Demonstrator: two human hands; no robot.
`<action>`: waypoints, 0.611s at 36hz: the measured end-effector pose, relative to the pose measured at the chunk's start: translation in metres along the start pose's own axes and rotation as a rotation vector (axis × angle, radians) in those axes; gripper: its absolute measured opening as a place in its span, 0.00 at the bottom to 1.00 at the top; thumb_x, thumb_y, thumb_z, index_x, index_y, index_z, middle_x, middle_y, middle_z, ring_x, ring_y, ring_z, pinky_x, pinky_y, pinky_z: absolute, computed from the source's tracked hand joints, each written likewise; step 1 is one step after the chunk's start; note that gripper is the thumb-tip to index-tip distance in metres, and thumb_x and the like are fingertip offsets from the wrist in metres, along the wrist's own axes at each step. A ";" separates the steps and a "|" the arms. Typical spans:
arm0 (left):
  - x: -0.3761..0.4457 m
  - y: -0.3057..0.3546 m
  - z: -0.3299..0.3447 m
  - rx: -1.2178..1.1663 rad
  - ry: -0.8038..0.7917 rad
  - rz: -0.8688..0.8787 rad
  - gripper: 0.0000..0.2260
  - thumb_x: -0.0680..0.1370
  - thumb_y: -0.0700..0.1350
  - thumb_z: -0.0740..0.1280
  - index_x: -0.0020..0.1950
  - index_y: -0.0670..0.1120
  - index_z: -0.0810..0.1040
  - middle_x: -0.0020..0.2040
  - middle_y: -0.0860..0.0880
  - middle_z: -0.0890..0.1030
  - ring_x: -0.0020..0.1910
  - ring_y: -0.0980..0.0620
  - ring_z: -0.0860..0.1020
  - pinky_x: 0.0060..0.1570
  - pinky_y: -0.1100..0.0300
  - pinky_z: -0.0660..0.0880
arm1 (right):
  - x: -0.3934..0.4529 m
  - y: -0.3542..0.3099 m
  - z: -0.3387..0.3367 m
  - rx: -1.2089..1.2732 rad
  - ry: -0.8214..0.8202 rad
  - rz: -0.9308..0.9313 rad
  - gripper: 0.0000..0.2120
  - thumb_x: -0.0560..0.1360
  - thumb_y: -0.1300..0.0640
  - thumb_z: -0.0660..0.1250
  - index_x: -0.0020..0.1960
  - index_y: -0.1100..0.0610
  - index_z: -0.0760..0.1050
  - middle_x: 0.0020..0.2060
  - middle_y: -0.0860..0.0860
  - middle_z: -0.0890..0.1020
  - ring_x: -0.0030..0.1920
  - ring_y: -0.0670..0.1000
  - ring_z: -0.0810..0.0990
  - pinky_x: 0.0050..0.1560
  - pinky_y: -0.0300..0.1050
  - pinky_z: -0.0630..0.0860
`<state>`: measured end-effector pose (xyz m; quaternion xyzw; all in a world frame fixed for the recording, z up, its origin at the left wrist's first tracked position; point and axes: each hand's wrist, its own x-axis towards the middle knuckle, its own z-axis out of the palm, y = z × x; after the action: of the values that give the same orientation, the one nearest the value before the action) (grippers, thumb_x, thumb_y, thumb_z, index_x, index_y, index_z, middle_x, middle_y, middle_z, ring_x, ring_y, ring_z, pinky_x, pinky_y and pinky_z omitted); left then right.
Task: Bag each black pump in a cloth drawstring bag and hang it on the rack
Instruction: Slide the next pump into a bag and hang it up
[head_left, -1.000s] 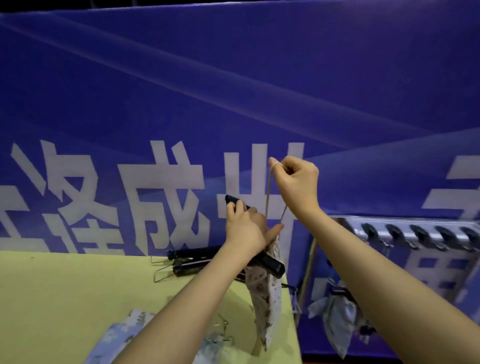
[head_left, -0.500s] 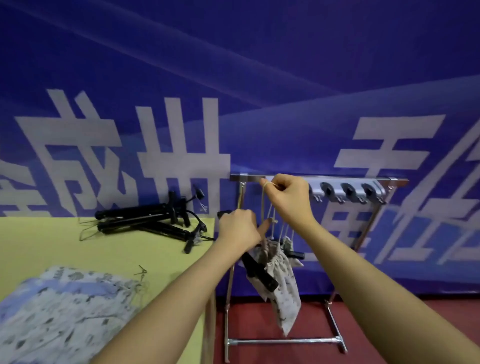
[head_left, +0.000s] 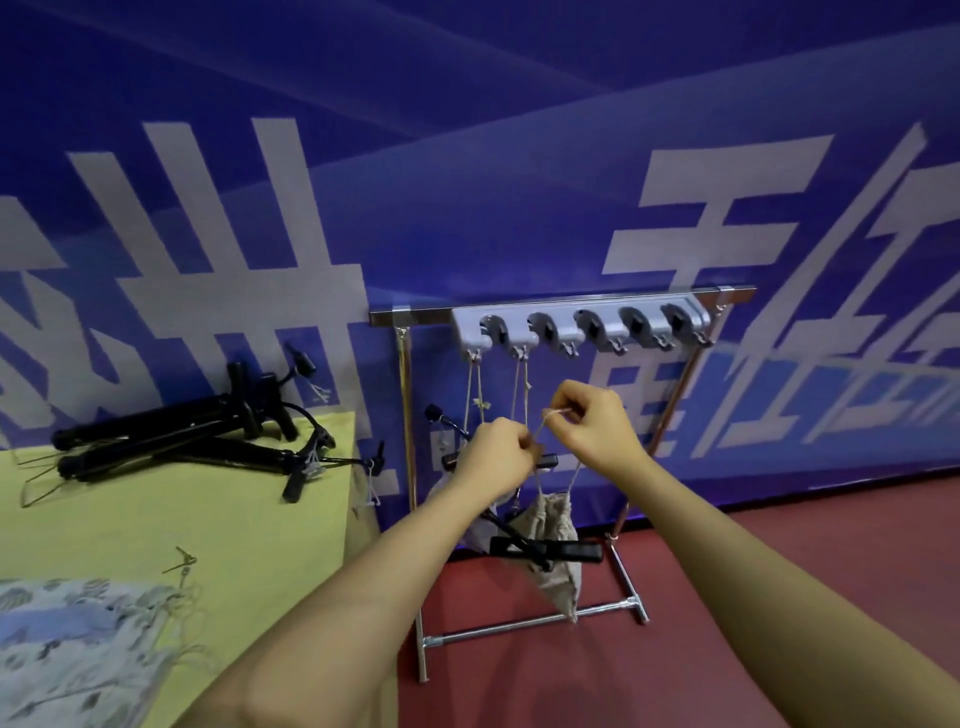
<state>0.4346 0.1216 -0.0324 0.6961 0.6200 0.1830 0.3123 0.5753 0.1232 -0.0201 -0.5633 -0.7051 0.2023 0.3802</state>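
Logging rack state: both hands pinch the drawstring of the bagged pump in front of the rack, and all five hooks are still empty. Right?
Not quite. The head view shows strings hanging from the two leftmost hooks of the rack. Otherwise right: left hand and right hand pinch the drawstring above the bag.

Blue banner (head_left: 519, 156) — large white Chinese characters, cropped and partial; "世" and "手" seem legible, remainder unreadable.

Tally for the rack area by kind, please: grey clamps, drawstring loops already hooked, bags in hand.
Grey clamps: 5
Hooked drawstring loops: 2
Cloth drawstring bag, held by left hand and right hand: 1
Total: 8
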 end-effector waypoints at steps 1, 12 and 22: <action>0.008 0.000 0.004 -0.018 -0.001 0.005 0.18 0.76 0.45 0.66 0.27 0.46 0.67 0.29 0.44 0.71 0.34 0.44 0.71 0.34 0.56 0.64 | 0.003 0.006 -0.002 0.010 -0.010 0.009 0.13 0.72 0.62 0.65 0.33 0.53 0.65 0.25 0.47 0.66 0.29 0.49 0.62 0.34 0.49 0.62; 0.066 0.016 0.024 -0.255 0.003 -0.002 0.08 0.77 0.42 0.65 0.42 0.42 0.82 0.35 0.45 0.81 0.38 0.48 0.78 0.42 0.57 0.75 | 0.042 0.056 -0.009 -0.034 -0.105 0.135 0.08 0.73 0.64 0.62 0.37 0.57 0.66 0.29 0.51 0.68 0.32 0.53 0.64 0.35 0.49 0.62; 0.135 0.055 0.041 -0.352 0.234 -0.099 0.08 0.77 0.40 0.64 0.41 0.43 0.80 0.40 0.43 0.84 0.43 0.45 0.82 0.48 0.53 0.78 | 0.109 0.106 -0.031 0.005 -0.128 0.086 0.05 0.79 0.62 0.60 0.45 0.62 0.71 0.29 0.50 0.68 0.29 0.48 0.65 0.31 0.42 0.61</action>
<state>0.5242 0.2430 -0.0447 0.5736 0.6440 0.3526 0.3633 0.6588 0.2518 -0.0425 -0.5782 -0.7025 0.2560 0.3265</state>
